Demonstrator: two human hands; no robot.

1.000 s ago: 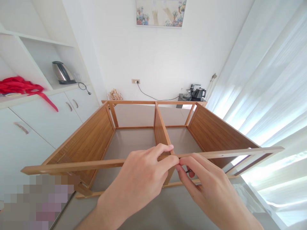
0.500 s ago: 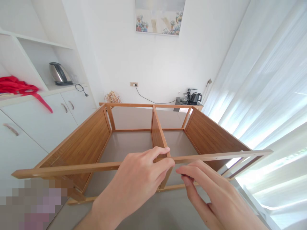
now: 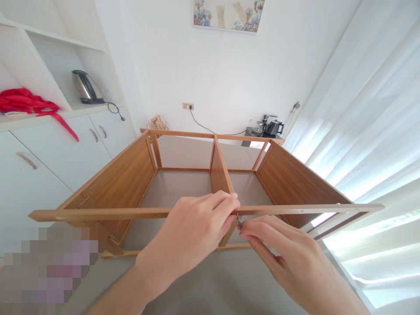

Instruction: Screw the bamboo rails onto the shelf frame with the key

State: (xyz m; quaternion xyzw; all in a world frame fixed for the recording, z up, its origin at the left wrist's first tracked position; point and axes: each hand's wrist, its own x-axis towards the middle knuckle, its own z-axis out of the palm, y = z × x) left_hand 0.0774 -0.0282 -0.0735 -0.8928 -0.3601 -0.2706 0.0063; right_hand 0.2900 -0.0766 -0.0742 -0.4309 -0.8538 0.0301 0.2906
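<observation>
- Your left hand (image 3: 193, 232) has its grip closed over the front rail (image 3: 114, 213), right where the middle panel (image 3: 220, 168) meets it.
- Your right hand (image 3: 292, 253) has its grip pinched on a small metal fastener (image 3: 239, 223), whose upper end is at that joint, beside your left fingertips.
- The wooden frame, with side panels (image 3: 121, 179) left and right, rests on the grey table (image 3: 229, 284) in front of you.
- Beyond, to your left, a steel kettle (image 3: 87, 87) stands on a shelf near red cloth (image 3: 29, 103).
</observation>
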